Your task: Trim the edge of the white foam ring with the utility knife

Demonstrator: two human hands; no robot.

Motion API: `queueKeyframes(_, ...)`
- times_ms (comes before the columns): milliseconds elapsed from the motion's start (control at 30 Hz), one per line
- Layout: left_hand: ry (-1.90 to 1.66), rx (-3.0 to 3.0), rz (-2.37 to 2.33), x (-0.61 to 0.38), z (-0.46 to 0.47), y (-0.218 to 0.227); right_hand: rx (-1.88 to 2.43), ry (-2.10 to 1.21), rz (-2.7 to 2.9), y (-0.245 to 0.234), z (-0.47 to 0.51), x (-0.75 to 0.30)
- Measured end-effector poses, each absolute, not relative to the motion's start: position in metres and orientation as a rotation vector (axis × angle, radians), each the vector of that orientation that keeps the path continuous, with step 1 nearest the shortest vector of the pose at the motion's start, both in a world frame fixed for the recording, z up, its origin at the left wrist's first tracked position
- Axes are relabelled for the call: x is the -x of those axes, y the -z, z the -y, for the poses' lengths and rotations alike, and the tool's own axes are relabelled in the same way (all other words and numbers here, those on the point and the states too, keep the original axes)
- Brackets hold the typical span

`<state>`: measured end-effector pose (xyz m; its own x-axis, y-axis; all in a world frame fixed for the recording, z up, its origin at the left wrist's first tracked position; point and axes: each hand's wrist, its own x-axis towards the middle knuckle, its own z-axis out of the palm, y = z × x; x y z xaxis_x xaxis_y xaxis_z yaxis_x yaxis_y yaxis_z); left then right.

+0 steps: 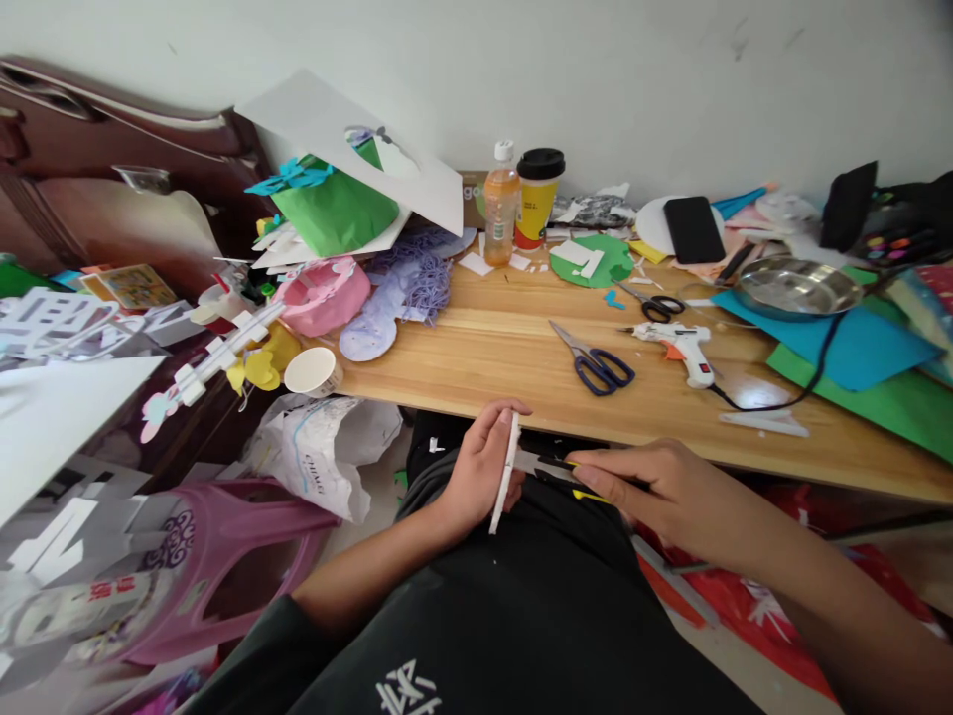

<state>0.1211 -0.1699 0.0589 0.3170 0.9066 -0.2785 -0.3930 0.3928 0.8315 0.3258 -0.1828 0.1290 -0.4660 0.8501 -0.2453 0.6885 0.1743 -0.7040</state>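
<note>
Over the lap, just below the table's front edge, my left hand (477,467) grips a thin white strip of board (504,475), seen nearly edge-on. My right hand (646,485) is closed around a black and yellow utility knife (560,471). The knife's blade points left and meets or comes close to the strip; I cannot tell whether it touches. On the table beyond lie blue-handled scissors (596,367) and a white glue gun (681,348) with a black cord.
Along the back of the wooden table (476,357) stand a drink bottle (501,209) and a lidded yellow cup (537,199). A metal dish (798,286) sits right on blue paper. A white paper cup (313,371) is at the left edge, above a pink stool (223,566).
</note>
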Motion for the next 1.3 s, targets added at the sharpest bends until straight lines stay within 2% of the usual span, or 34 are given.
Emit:
queueKeyframes(700, -0.953, -0.735, -0.877, -0.121, 0.168, -0.056, 1.317, -0.552, 2.397, -0.111, 0.188, -0.329)
queueKeyframes(1300, -0.981, -0.74, -0.829, -0.121, 0.166, -0.055, 1.347, -0.718, 2.396, -0.12, 0.187, -0.318)
